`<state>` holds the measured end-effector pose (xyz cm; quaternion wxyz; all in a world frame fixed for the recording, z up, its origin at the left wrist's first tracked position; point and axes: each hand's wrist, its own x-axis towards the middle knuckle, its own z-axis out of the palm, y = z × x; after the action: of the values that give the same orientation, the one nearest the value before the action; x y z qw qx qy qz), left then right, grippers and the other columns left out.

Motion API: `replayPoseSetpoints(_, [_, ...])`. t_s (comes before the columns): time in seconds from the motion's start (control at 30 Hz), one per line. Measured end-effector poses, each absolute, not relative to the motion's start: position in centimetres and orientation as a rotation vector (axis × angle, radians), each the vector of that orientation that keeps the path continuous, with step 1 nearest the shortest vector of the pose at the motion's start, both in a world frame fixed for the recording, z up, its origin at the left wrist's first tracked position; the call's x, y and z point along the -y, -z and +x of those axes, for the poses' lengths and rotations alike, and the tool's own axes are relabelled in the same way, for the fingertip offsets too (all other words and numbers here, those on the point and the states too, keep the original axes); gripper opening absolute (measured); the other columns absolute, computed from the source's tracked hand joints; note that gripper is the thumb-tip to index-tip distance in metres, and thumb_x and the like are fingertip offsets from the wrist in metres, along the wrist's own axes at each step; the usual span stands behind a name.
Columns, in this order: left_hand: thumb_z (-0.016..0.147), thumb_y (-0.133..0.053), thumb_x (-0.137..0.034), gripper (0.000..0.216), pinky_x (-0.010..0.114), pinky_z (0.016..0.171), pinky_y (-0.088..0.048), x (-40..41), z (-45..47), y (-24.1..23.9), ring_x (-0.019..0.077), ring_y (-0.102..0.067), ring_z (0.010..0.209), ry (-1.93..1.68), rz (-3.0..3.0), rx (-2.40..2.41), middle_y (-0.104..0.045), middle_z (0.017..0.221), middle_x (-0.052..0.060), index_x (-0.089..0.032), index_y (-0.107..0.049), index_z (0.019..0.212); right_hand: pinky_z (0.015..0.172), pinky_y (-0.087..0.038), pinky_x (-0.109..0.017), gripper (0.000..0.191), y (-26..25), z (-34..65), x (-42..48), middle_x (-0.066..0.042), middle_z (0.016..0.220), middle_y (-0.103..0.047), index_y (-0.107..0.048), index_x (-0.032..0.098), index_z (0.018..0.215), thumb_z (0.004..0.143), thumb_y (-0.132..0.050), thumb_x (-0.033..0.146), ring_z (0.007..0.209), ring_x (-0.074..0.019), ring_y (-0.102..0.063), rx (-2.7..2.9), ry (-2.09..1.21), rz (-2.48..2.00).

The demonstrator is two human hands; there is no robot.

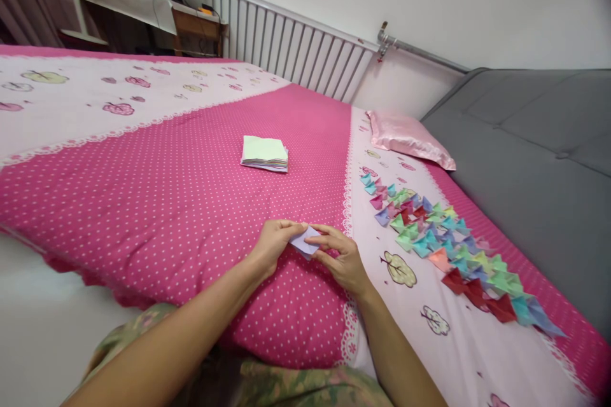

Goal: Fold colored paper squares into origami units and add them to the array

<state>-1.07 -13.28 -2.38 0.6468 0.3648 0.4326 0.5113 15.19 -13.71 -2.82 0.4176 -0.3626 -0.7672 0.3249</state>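
Over this polka-dotted bedspread (200,178), we see the left hand (271,247) and right hand (345,259), each grip pinched closed on lavender paper (300,243), which could crease crookedly if either slips.

Home bedroom | bed (305,111) with pink dotted cover (162,184) | pillow (408,140) near far right corner | padded headboard (534,127) along right edge | radiator (291,36) beyond far edge
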Motion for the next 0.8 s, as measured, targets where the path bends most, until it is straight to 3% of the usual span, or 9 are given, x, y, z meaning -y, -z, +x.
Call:
replayPoseSetpoints(0.23, [0.066, -0.068, -0.031, 0.024, 0.021, 0.053, -0.038, 13.1, -1.1, 3.0, 0.0095, -0.053, 0.051, -1.121, 0.847, -0.913, -0.064, 0.059, 0.006, -0.007, -0.066, 0.066, 0.094, -0.039, -0.037, 0.03, 2.8, 14.9, 13.8, -0.005, 0.122, -0.054, -0.068, 0.03, 0.097, 0.077, -0.055, 0.012, 0.11, -0.0203, -0.051, 2.004, -0.691, -0.898])
replayPoseSetpoints(0.47, [0.063, -0.071, -0.015, 0.032, 0.024, 0.076, -0.045, 12.7, -1.9, 2.1, 0.0127, -0.062, 0.072, -0.973, 0.755, -0.658, -0.068, 0.087, 0.009, -0.01, -0.065, 0.094, 0.091, -0.043, -0.036, 0.038, 3.4, 15.4, 13.2, -0.002, 0.115, -0.058, -0.068, 0.032, 0.096, 0.075, -0.049, 0.007, 0.105, -0.019, -0.055, 1.863, -0.701, -0.933])
replayPoseSetpoints(0.6, [0.059, -0.069, -0.005, 0.043, 0.023, 0.072, -0.045, 12.6, -2.1, 1.8, 0.0133, -0.062, 0.072, -0.967, 0.788, -0.671, -0.069, 0.087, 0.009, -0.011, -0.061, 0.1, 0.09, -0.044, -0.036, 0.034, 3.3, 15.4, 13.2, -0.003, 0.115, -0.058, -0.069, 0.031, 0.093, 0.074, -0.053, 0.008, 0.105, -0.0196, -0.055, 1.858, -0.708, -0.948])
replayPoseSetpoints(0.8, [0.061, -0.061, -0.001, 0.035, 0.023, 0.069, -0.044, 12.6, -2.2, 1.8, 0.0134, -0.063, 0.069, -0.943, 0.904, -0.69, -0.07, 0.085, 0.011, -0.009, -0.061, 0.095, 0.085, -0.046, -0.034, 0.025, 3.1, 15.6, 13.2, -0.004, 0.109, -0.062, -0.071, 0.029, 0.087, 0.073, -0.059, 0.013, 0.099, -0.0197, -0.059, 1.841, -0.74, -0.962])
